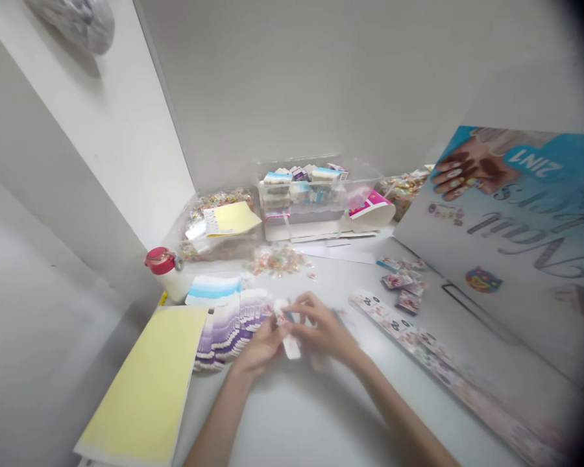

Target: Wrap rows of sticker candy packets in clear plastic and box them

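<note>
Between my hands, over the table's middle, is a small white printed piece [292, 349], perhaps a small carton; blur hides its details. My left hand [261, 345] grips its left side with closed fingers. From the right, my right hand [324, 327] pinches at its upper part, thumb and fingertips meeting on it. Just left of my left hand lie rows of overlapping purple-and-white cartons [228, 331], with blue-and-white ones [214, 289] behind them. A loose pile of small colourful pieces [277, 259] lies beyond my hands.
Left stand a red-lidded bottle [161, 261] and a yellow sheet [146, 383]. At the back are a clear bin [296, 201] of cartons and a filled plastic bag [214, 201]. Right are several small packs [409, 301], a long printed strip [418, 347] and a large printed box [511, 227].
</note>
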A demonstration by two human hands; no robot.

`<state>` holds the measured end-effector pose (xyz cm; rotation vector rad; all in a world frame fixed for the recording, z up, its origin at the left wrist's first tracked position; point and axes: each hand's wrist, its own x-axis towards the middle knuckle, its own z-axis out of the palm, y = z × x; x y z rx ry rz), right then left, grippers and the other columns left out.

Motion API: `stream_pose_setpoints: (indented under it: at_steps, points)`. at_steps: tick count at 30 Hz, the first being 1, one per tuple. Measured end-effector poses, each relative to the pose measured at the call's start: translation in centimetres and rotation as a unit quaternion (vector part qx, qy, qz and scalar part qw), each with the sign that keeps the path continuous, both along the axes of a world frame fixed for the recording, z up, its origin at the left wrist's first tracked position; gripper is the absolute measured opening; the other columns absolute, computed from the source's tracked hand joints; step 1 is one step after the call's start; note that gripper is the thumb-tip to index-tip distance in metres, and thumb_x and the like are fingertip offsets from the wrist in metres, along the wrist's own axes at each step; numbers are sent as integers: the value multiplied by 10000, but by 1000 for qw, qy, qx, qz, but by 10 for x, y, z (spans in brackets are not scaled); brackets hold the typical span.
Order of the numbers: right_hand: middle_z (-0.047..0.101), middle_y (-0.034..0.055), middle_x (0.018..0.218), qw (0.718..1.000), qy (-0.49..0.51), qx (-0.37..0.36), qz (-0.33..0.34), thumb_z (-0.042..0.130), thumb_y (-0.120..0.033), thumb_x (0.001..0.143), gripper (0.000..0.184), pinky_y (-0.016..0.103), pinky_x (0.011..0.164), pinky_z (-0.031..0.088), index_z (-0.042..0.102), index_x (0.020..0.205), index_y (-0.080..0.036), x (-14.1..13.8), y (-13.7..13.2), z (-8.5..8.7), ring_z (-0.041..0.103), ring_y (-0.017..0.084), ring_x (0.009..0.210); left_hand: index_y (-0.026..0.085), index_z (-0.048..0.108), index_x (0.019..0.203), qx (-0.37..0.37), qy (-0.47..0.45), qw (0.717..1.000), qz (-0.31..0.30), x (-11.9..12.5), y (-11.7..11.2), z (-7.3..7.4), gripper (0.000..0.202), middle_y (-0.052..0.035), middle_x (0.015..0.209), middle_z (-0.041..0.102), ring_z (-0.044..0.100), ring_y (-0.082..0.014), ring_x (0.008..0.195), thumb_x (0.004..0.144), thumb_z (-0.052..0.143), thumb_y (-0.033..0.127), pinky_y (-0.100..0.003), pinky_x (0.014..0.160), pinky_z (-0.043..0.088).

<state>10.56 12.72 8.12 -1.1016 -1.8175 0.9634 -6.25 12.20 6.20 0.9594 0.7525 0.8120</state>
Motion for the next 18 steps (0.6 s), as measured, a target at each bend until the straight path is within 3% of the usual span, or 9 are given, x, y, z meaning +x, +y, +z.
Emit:
stream_pose_setpoints:
  at_steps: [3, 6, 8, 10, 13, 15, 18]
  points:
    - [464, 7, 860, 1000, -9, -25, 0, 504, -411, 881, 219, 278, 732, 441, 595, 868, -213, 4, 1, 4, 502, 137, 773, 156, 577, 1117, 12, 15, 1000, -2, 8, -2, 0, 485, -84, 1002, 653, 611, -205, 913, 738, 697, 432, -291, 791, 456]
    - [460, 2, 794, 998, -10, -57, -3, 395, -464, 917, 368, 286, 776, 417, 539, 710, -196, 13, 2, 10, 493, 141, 772, 137, 628, 1019, 27, 33, 999, -12, 12, -3, 2, 422, -70, 918, 661, 620, -186, 801, 720, 711, 424, -280, 731, 462]
    - [473, 0, 767, 994, 7, -109, 2, 418, -513, 894, 409, 275, 724, 420, 547, 677, -192, 20, 3, 13, 487, 135, 722, 112, 649, 933, 33, 51, 998, -16, 13, -3, 3, 392, -65, 813, 659, 614, -174, 697, 741, 680, 453, -273, 659, 459]
    - [489, -4, 704, 980, 53, -191, 15, 469, -553, 855, 420, 262, 635, 417, 579, 687, -185, 26, 6, 11, 480, 124, 638, 95, 658, 858, 45, 67, 997, -13, 13, -3, 5, 403, -63, 744, 650, 601, -170, 654, 756, 650, 485, -262, 616, 443]
    - [503, -17, 603, 934, 169, -310, 57, 574, -552, 791, 396, 246, 556, 394, 642, 781, -163, 32, 11, -1, 467, 103, 535, 98, 653, 800, 79, 78, 994, -1, 15, -5, 8, 388, -49, 732, 640, 586, -165, 690, 751, 655, 483, -245, 636, 423]
    - [541, -16, 635, 902, 247, -344, 80, 680, -478, 731, 342, 233, 556, 391, 657, 861, -163, 33, 15, -10, 486, 92, 545, 124, 631, 893, 98, 80, 992, 19, 18, -8, 10, 366, -16, 733, 628, 571, -144, 675, 739, 680, 453, -231, 635, 411]
    - [585, -22, 741, 875, 304, -364, 99, 770, -304, 656, 386, 220, 582, 402, 621, 1002, -218, 32, 17, -18, 530, 92, 604, 197, 488, 1176, 135, 91, 985, 64, 21, -13, 10, 509, 43, 693, 590, 531, -108, 586, 754, 683, 404, -208, 579, 382]
